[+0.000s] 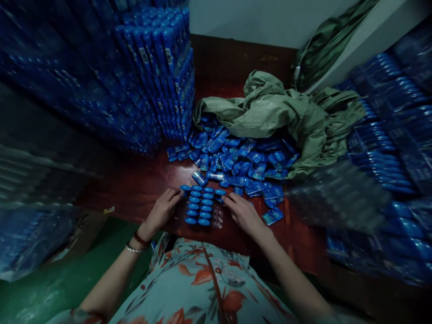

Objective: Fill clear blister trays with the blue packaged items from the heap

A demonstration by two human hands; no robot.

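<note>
Two columns of small blue containers with glossy oval tops [200,208] stand upright right in front of me. Along their right side shows a clear plastic tray [218,217] with bare cells. My left hand [164,206] is closed, its fingertips on a blue container [185,187] at the far left corner of the columns. On the opposite side, my right hand [240,211] pinches another blue container [220,192] over the tray's far end. A heap of loose blue containers [232,157] lies just beyond, many on their sides.
A crumpled green woven sack [280,112] covers the back of the heap. Tall stacks of packed blue containers [151,76] rise at the left, with more stacks [381,135] at the right. Stacked clear trays [337,195] stand at the right of the reddish-brown table [135,182].
</note>
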